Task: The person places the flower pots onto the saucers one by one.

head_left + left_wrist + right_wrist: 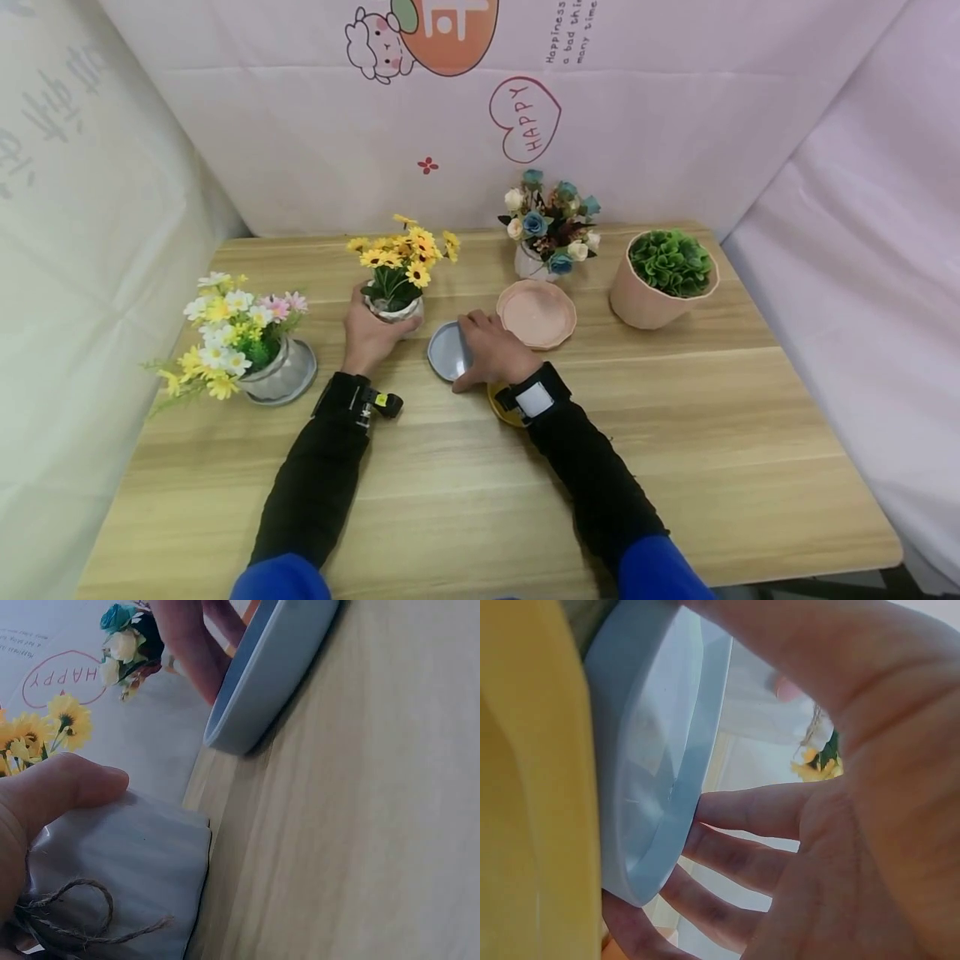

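My left hand (pixel 369 340) grips a small white flowerpot (pixel 401 316) holding yellow flowers (pixel 412 250). In the left wrist view, a twine bow is tied around the pot (pixel 142 855), and the thumb lies along its rim. Just to the right, my right hand (pixel 497 352) holds a shallow grey-blue saucer (pixel 446 353) by its edge. The right wrist view has the thumb and spread fingers at the rim of the saucer (pixel 652 765). A yellow saucer (pixel 501 407) lies partly hidden under the right wrist.
Behind the right hand lies a pink saucer (pixel 537 313). Blue and white roses (pixel 551 221) stand behind it, and a pink pot (pixel 648 296) with green leaves stands right. At left, a grey pot of mixed flowers (pixel 273 377) sits on a grey saucer (pixel 306 377).
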Available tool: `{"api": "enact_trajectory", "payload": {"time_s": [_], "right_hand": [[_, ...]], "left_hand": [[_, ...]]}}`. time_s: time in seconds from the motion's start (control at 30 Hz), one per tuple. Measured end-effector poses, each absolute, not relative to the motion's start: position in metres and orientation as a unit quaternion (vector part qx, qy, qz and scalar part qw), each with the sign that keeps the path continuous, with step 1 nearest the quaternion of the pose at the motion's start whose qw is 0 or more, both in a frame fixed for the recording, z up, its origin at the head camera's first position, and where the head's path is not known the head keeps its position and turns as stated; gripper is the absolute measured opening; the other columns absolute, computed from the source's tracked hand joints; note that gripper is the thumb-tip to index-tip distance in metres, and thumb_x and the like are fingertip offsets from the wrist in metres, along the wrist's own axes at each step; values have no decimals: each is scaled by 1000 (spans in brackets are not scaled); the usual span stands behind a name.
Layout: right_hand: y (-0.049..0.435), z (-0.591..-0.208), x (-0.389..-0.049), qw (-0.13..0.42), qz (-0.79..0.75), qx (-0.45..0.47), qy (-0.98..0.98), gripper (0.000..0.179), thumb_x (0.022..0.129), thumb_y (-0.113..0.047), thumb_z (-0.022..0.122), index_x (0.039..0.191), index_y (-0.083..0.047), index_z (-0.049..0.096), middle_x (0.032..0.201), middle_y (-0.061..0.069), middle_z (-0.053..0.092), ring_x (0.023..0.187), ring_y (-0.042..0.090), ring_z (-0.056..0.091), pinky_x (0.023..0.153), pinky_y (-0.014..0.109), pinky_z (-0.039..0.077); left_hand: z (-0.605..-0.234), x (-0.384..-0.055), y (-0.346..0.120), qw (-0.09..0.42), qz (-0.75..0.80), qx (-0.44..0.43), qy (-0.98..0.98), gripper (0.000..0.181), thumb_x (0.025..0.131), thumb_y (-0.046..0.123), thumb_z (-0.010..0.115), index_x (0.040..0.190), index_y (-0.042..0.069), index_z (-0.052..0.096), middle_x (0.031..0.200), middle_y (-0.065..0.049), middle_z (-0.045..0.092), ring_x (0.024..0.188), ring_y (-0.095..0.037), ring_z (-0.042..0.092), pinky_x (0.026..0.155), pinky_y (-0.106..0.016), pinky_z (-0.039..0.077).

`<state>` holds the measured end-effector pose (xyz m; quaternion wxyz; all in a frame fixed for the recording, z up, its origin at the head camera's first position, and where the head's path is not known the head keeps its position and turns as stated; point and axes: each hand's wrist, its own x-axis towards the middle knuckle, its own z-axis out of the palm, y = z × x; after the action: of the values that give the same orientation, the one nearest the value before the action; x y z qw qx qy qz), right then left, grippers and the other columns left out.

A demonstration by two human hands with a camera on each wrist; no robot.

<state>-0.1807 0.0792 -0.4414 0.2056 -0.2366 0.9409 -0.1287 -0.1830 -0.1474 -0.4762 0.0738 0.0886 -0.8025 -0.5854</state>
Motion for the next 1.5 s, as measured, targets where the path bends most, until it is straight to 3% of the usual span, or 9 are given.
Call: {"api": "enact_trajectory", "payload": {"time_s": [0.97, 1.13, 1.3, 1.5], "right_hand": [[87, -440, -182, 207, -141, -252, 935, 121, 77, -52, 92, 166, -3, 27, 165, 21, 36, 150, 41, 36, 122, 50, 43], [92, -440, -187, 213, -169, -267, 925, 119, 77, -53, 92, 164, -2, 30, 162, 22, 39, 146, 39, 43, 120, 49, 44], [102, -438, -198, 221, -264, -327, 880, 113, 78, -41, 95, 165, -9, 30, 160, 14, 46, 142, 31, 49, 120, 46, 44], [116, -427, -203, 244, -327, -353, 842, 111, 81, -35, 94, 168, -21, 26, 171, 2, 35, 157, 21, 35, 131, 44, 31]], "left_hand": [[-454, -175, -135, 32, -563, 62, -823, 100, 72, 17, 98, 153, 10, 40, 154, -21, 54, 144, -38, 53, 124, -51, 42], [-441, -169, -130, 10, -559, 44, -828, 106, 70, 21, 99, 155, 10, 38, 155, -20, 54, 145, -38, 52, 124, -52, 42], [-431, -161, -119, -8, -555, -1, -832, 104, 69, 26, 101, 152, 8, 41, 148, -20, 59, 138, -36, 58, 118, -50, 49], [-430, -153, -105, -17, -545, -50, -837, 102, 67, 22, 101, 148, 6, 42, 144, -20, 60, 134, -36, 61, 114, -50, 53]]}}
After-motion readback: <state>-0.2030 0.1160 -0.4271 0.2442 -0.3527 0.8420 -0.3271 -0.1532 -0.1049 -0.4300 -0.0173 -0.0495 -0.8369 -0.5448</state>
